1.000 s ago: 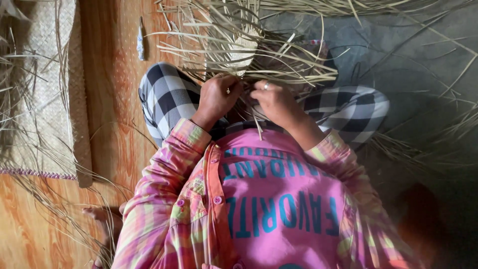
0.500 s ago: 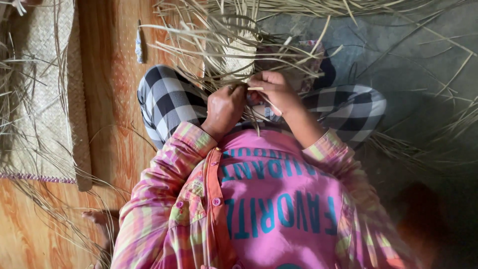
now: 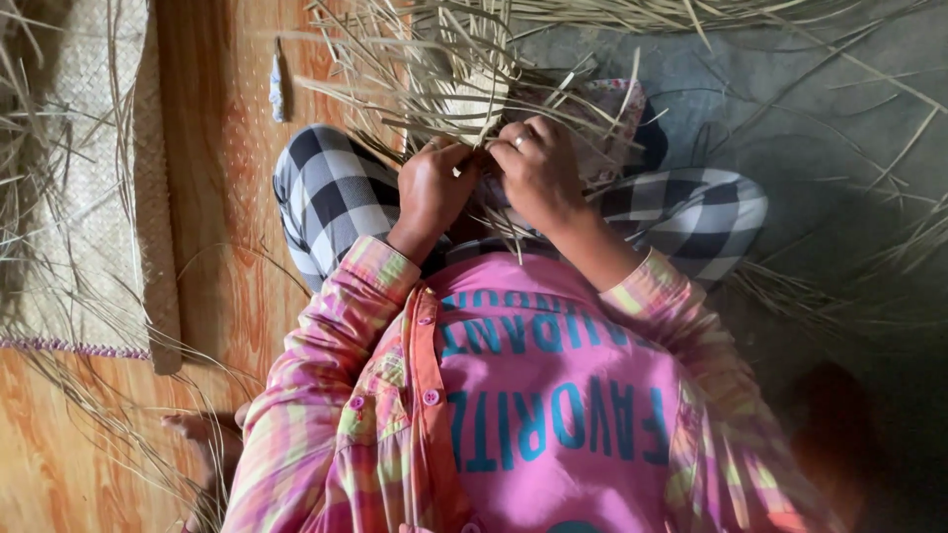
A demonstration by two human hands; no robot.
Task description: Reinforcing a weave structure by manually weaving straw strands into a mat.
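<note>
Pale tan straw strips [image 3: 434,79], black-and-white checked trousers [image 3: 331,192], pink plaid shirt [image 3: 326,395], orange wood-grain floor [image 3: 232,168].

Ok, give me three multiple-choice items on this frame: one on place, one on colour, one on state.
1. Where does the woven straw mat lie?
A. left on the orange wooden floor
B. on the lap
C. by the right edge

2. The checked trousers are:
A. red and yellow
B. black and white
C. plain green

3. The hands are:
A. resting apart
B. together, pinching dry straw strips
C. holding a knife

Answers: 1 A, the mat lies along the left edge; 2 B, dark and pale squares; 3 B, left hand and right hand meet at the strips.
</note>
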